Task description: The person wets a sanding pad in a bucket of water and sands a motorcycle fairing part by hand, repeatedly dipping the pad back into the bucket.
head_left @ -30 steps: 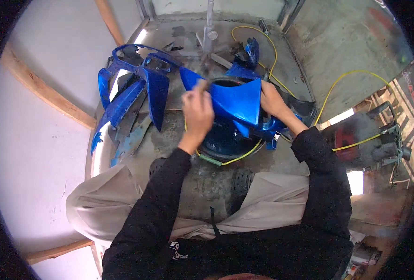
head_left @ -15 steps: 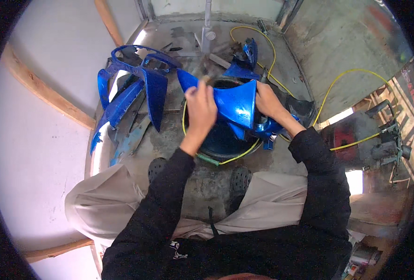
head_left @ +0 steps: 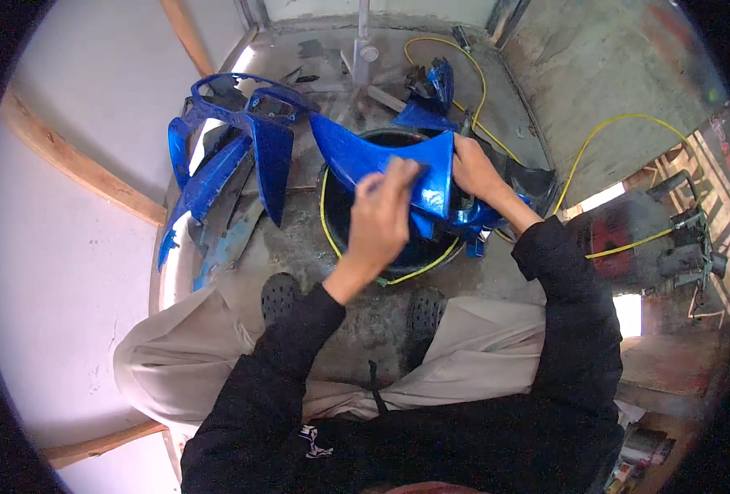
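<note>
A blue panel (head_left: pixel 375 156) is over a black tub (head_left: pixel 406 259), near twelve o'clock; the right hand (head_left: pixel 478 173) clasps its three-o'clock edge, fingers partly hidden; from six o'clock the left hand (head_left: pixel 379 221) meets its face, fingers bent, too blurred to tell what they hold; blue fairing (head_left: pixel 271 165) lies toward ten.

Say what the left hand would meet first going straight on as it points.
Likely the shiny blue panel, just ahead of the left hand; blur hides whether they touch.
</note>
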The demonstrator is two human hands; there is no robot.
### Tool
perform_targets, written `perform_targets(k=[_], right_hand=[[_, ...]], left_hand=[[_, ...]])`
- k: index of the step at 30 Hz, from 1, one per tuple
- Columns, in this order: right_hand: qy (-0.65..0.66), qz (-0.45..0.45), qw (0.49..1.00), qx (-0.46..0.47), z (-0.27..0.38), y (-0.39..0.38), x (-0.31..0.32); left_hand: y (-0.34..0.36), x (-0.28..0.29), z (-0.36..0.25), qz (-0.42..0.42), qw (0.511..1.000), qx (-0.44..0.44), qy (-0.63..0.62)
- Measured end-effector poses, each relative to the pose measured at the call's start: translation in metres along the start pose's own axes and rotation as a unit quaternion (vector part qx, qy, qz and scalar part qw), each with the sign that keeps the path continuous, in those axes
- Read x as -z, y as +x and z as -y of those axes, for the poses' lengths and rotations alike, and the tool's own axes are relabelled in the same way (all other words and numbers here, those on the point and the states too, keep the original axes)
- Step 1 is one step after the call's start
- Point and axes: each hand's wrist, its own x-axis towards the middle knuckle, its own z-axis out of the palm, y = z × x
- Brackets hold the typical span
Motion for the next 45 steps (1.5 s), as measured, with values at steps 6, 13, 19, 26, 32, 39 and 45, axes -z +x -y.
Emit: perform_targets(k=[6, 13, 19, 26, 32, 39, 45], right_hand=[[-0.006, 0.006, 1.0, 0.003, 0.009, 0.005, -0.01], [0.037, -0.01, 0.999, 0.007, 0.003, -0.001, -0.004], [-0.028, 0.004, 1.0, 0.004, 0.006, 0.003, -0.009], [0.001, -0.007, 1.0, -0.019, 0.008, -0.001, -0.004], [-0.002, -0.01, 1.0, 0.015, 0.008, 0.001, -0.006], [0.0, -0.021, 1.0, 0.004, 0.012, 0.0, -0.001], [-0.011, -0.004, 1.0, 0.013, 0.003, 0.001, -0.01]], left_hand=[[0.013, 0.019, 0.049, -0.014, 0.986, 0.031, 0.162], [-0.017, -0.007, -0.045, 0.008, 0.997, 0.001, -0.078], [0.011, 0.023, 0.047, -0.078, 0.985, 0.121, 0.09], [-0.022, -0.003, -0.037, -0.004, 0.997, -0.021, -0.078], [0.001, 0.022, 0.052, -0.057, 0.992, 0.077, 0.086], [-0.021, -0.005, -0.041, 0.016, 0.993, -0.067, -0.092], [0.0, 0.024, 0.063, -0.09, 0.981, 0.144, 0.09]])
